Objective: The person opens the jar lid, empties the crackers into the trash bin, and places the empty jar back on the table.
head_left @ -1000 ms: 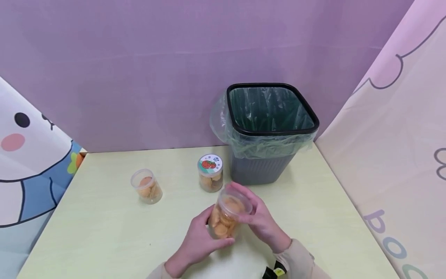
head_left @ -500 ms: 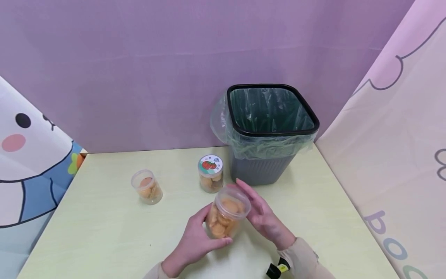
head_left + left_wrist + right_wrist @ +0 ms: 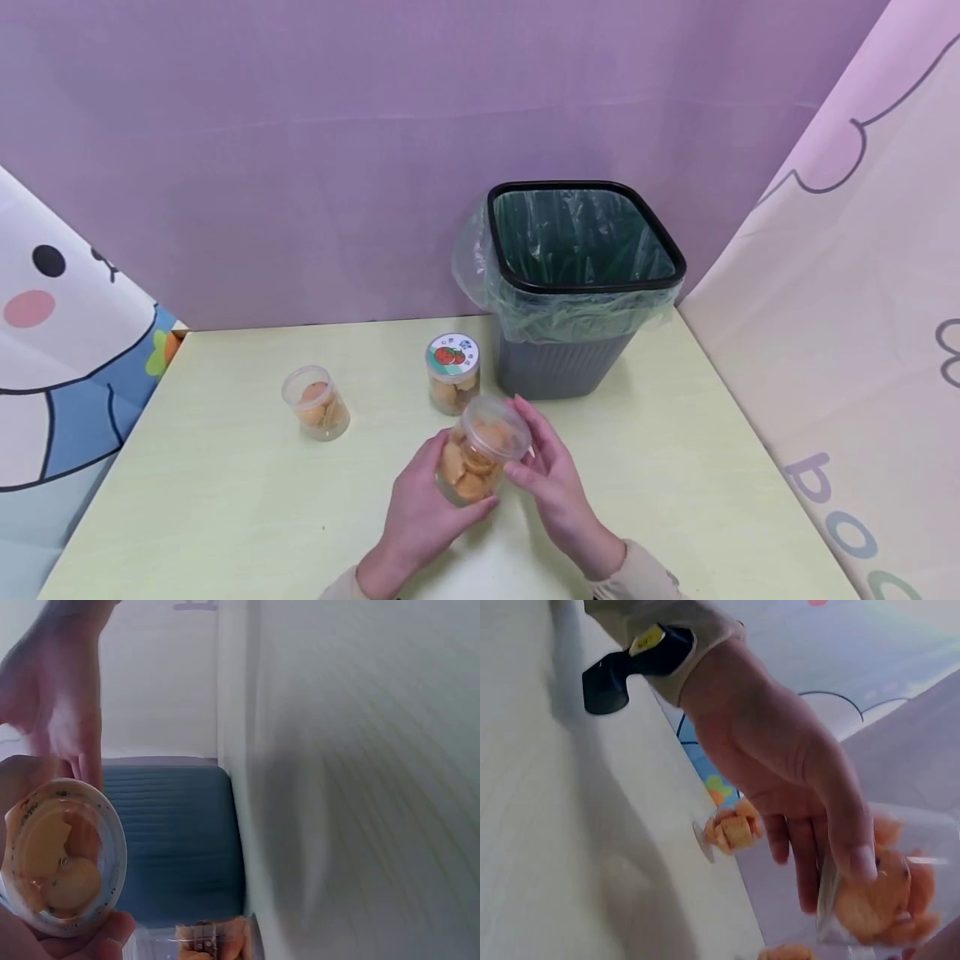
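A clear plastic jar point(image 3: 474, 462) of round tan cookies is held tilted above the table, its clear top leaning up and right. My left hand point(image 3: 423, 508) grips it round the lower body. My right hand point(image 3: 558, 492) is at the right of the jar's top, fingertips on the far side and thumb on the near side. In the left wrist view the jar's round base point(image 3: 64, 855) faces the camera, with my right hand point(image 3: 56, 690) behind it. The right thumb point(image 3: 847, 825) overlaps the jar point(image 3: 892, 892) in the right wrist view.
A capped cookie jar point(image 3: 453, 373) with a tomato-printed lid stands just behind the held jar. Another clear jar point(image 3: 317, 402) with cookies stands to the left. The grey bin point(image 3: 551, 367), lined with a green bag, stands at the back right. Purple cloth point(image 3: 300, 167) hangs behind the table point(image 3: 225, 467).
My right thumb has come off the jar's top and back to it. The jar and left hand have shifted slightly left. The other jars and the bin stay put.
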Available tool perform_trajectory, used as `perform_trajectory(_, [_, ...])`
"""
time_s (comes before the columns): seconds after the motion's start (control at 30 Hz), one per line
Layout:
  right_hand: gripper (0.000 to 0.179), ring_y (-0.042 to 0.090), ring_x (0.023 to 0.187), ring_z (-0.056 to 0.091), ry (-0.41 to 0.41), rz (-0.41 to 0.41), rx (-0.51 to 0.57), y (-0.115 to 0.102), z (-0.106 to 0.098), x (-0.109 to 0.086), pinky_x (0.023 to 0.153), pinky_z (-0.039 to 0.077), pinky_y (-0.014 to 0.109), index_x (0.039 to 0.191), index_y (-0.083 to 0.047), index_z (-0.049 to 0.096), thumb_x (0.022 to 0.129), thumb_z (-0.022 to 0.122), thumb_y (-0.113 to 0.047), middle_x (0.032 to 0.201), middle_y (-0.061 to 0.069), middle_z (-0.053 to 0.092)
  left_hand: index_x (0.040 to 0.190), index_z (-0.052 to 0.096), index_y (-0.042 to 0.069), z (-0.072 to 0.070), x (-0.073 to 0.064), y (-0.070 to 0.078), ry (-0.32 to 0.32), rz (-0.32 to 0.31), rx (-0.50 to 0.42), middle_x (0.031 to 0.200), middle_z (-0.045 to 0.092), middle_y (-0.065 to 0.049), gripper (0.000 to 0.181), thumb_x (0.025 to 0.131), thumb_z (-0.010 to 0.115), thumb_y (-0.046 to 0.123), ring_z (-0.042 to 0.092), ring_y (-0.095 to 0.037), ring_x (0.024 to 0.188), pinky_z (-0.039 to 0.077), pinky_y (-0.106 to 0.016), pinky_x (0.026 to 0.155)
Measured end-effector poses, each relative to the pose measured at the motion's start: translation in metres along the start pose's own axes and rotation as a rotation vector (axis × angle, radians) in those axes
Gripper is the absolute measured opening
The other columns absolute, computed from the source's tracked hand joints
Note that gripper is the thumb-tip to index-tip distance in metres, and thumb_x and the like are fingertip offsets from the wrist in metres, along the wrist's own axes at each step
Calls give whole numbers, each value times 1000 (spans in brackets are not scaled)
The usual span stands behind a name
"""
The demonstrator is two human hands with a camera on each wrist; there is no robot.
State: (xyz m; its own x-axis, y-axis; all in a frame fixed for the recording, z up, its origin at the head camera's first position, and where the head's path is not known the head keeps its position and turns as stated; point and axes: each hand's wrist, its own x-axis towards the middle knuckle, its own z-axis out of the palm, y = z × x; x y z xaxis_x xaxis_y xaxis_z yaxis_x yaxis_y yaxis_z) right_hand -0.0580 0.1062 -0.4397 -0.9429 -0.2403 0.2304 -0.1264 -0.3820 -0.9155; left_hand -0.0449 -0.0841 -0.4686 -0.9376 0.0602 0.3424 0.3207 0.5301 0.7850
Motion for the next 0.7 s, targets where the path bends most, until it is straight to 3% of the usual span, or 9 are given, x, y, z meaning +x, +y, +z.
perform_trajectory(0.1, [84,19,136,40,51,49,-33,-2,5,1,108,36,27,154,2,27,84,74,-4,155,15,36,131,57,15,2,0,2,-8,58,20,119,62,10,89,56,96,43,62,-7,102,54,-35,82])
perform_trajectory(0.23, [83,22,132,44,25,43,-54,-3,4,5,106,39,30,152,0,34,82,77,-8,152,17,41,131,58,16,1,-1,6,-37,71,12,119,63,12,88,57,95,46,61,-6,101,54,-35,82])
perform_trajectory(0.33, [80,22,131,47,-58,13,-40,-3,-3,9,106,39,32,150,0,37,83,78,-11,150,15,44,132,58,18,-3,-2,8,-81,42,-53,119,63,15,87,58,95,44,62,-6,101,53,-35,84])
perform_trajectory(0.57, [79,26,135,44,-304,-57,48,-4,-17,19,111,34,37,150,1,37,85,78,-18,151,15,44,137,56,20,-9,-1,8,-228,-4,-313,124,64,12,85,63,95,34,62,-14,112,48,-38,97])
perform_trajectory(0.7, [81,27,137,41,-393,-86,79,-4,-21,21,113,31,38,151,2,33,86,77,-17,152,16,42,138,55,21,-10,0,7,-262,4,-359,125,64,10,84,64,94,32,61,-15,114,47,-39,99])
